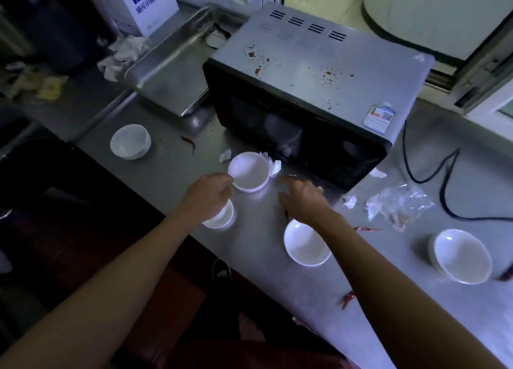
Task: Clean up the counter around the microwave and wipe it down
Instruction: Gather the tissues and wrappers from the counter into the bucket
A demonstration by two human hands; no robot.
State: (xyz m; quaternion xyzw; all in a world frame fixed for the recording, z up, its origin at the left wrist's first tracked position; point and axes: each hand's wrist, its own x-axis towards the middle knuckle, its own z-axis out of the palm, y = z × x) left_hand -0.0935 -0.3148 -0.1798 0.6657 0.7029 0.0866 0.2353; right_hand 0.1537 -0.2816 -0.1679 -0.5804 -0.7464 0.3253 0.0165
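Note:
A grey microwave (313,71) with red crumbs on its top stands on the steel counter (388,299). My left hand (206,195) pinches the near rim of a white bowl (248,171) in front of the microwave; another white bowl (222,217) lies partly hidden under that hand. My right hand (301,197) hovers over the counter, fingers loosely spread, holding nothing. A white bowl (306,243) sits just below my right wrist. Two more white bowls sit at the far left (130,140) and far right (462,256). Tissue scraps (273,164) lie beside the held bowl.
A crumpled plastic bag (399,204), dried red chillies (348,299) and a black power cord (444,185) litter the counter right of the microwave. A steel tray (169,71) stands to the left, with a white carton (141,4) and crumpled tissues (125,52) behind it.

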